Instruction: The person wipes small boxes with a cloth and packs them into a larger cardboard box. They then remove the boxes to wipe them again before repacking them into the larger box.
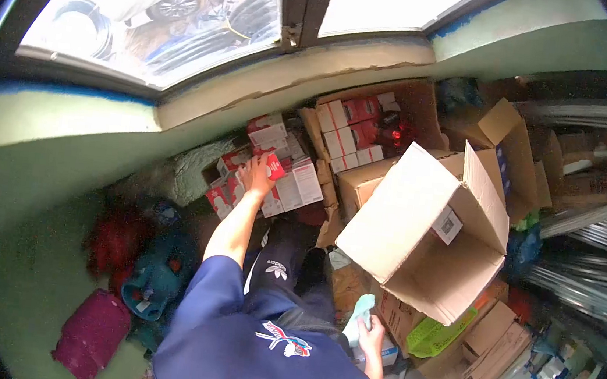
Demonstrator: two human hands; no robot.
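Note:
My left hand (254,175) reaches onto a pile of small red and white boxes (290,188) below the window. Its fingers are bent over one red and white box (274,167) at the pile's upper side. Low at the centre right, my right hand (371,335) is closed around a pale green item (358,320), which points up and whose kind I cannot make out. Just right of the pile, an opened carton (431,103) holds more red and white boxes (339,135). A large open empty carton (409,208) lies tilted above my right hand.
More cardboard cartons (518,156) and metal profiles (582,285) are at the right. A bright green basket (440,333) lies below the large carton. At the left are a teal container (148,299) and a magenta bundle (92,334). The window ledge (301,67) runs above.

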